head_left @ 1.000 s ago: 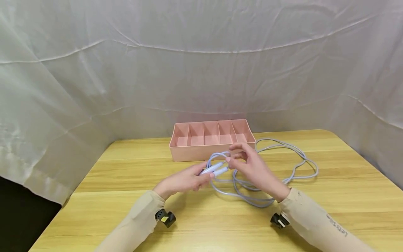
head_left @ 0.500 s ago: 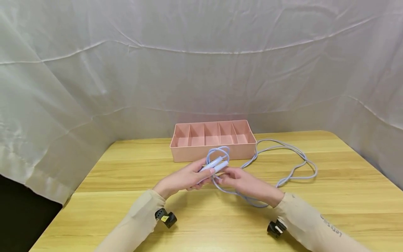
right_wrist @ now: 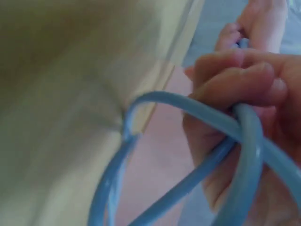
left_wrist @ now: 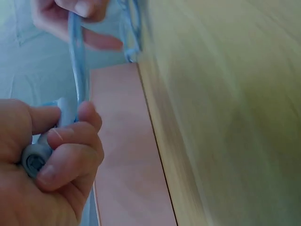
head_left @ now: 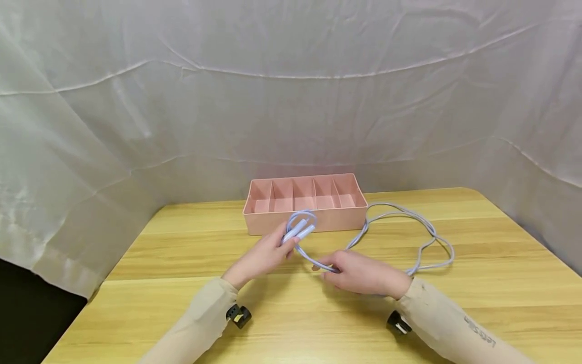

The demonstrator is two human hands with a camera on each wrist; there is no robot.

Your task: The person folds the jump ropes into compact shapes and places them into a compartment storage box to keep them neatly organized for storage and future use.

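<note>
A wooden table (head_left: 182,242) carries a pink tray (head_left: 304,215). The left hand (head_left: 261,255) grips the skipping rope's handles (head_left: 297,231); the right hand (head_left: 359,273) curls round its blue cord (head_left: 409,217).

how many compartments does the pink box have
5, side by side in one row along the box, left to right, at the table's far edge behind the hands. All look empty, though the near wall hides part of their floors.

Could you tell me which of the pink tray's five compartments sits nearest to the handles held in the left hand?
The second compartment from the left of the pink tray: the handles in the left hand lie just before it.
</note>
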